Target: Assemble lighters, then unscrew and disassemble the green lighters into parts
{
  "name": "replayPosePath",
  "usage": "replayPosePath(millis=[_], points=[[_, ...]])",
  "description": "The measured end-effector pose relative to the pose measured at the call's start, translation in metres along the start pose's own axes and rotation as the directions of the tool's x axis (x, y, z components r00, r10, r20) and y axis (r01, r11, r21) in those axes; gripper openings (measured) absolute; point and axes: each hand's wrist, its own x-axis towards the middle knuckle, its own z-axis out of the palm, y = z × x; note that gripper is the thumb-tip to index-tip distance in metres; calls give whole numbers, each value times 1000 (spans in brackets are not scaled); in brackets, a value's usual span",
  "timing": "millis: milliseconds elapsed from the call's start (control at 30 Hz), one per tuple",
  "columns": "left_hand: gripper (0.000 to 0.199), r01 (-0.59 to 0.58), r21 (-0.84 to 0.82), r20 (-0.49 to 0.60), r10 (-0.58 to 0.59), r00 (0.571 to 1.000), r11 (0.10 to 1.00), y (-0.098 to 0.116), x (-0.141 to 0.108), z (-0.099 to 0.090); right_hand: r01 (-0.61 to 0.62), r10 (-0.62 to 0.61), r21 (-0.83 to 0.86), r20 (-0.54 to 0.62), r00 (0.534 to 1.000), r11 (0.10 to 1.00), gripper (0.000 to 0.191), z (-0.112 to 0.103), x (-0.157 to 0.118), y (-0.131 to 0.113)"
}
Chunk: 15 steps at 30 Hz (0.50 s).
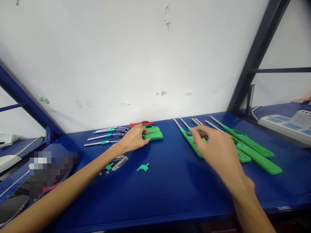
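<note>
My left hand (136,137) reaches to the back of the table, its thumb and fingers closed on the edge of a green lighter handle shell (155,133) in a small pile. Further right, my right hand (216,144) is closed, thumb and forefinger pinched at the mint collar of a long-necked lighter (185,123). Its handle is mostly hidden under the hand. Several more green lighters lie around that hand, such as one lighter (252,144) at the right. Left of my left hand are metal lighter tubes (97,137) with mint collars and wires.
Red shells (138,124) lie against the wall behind my left hand. A mint trigger (143,167) and clear plastic parts (120,163) are on the blue table (165,194). A phone (14,200) sits at the left edge. A white power strip (284,127) stands beyond the right post.
</note>
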Motion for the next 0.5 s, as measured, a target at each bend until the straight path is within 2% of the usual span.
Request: replayPosePath(millis=[167,300,400,500], points=[[34,-15,5,-23,15,1000,1000,-3,5,8,-32,49,-130,130,990,991,31,2,0,3],[37,-33,4,-85,33,996,999,5,-4,4,-28,98,-257,265,959,966,34,9,-2,8],[33,-77,-21,-130,74,989,997,22,-29,-4,-15,122,-314,324,938,949,38,11,-3,9],[22,-157,-43,-112,151,982,987,45,-67,-5,3,124,-340,352,928,940,41,12,-3,7]])
